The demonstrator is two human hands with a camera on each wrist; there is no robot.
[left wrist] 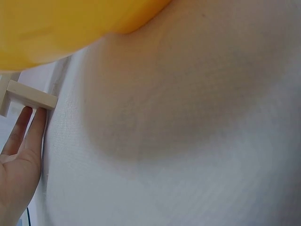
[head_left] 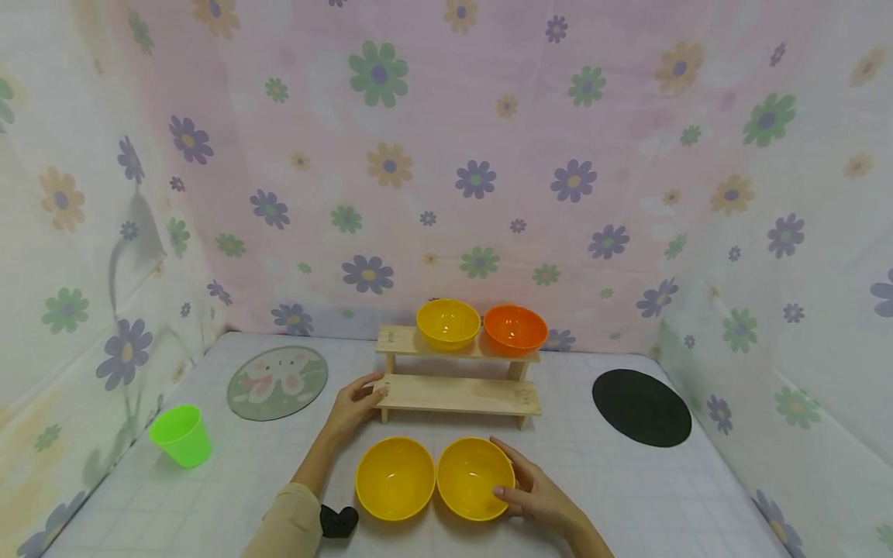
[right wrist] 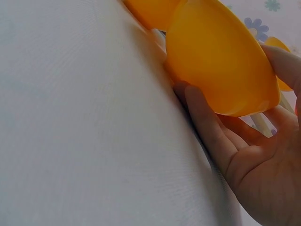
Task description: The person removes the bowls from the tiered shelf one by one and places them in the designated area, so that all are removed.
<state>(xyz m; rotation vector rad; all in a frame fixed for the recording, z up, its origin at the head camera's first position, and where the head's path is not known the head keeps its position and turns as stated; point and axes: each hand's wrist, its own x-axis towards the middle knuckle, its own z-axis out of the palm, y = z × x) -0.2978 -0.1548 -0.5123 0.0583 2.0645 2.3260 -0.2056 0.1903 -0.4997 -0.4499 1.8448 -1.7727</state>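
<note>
Two yellow bowls stand side by side at the front. My right hand [head_left: 536, 496] grips the right yellow bowl [head_left: 476, 479], thumb over its rim and fingers along the outer side; the right wrist view shows fingers low against the bowl's wall [right wrist: 216, 61]. The left yellow bowl [head_left: 395, 479] sits right beside it. My left hand [head_left: 352, 409] holds the left end of a two-tier wooden rack [head_left: 453, 394], thumb over the lower board. In the left wrist view, fingertips touch the rack's leg [left wrist: 33, 95]. On the upper board rest another yellow bowl [head_left: 449, 325] and an orange bowl [head_left: 515, 329].
A bright green cup [head_left: 183, 436] stands at the left, near a round rabbit-patterned mat [head_left: 277, 384]. On the right lies a dark round mat [head_left: 642, 408]. A small black object [head_left: 339, 522] is beside the left forearm. Flowered cloth walls [head_left: 432, 155] enclose the table.
</note>
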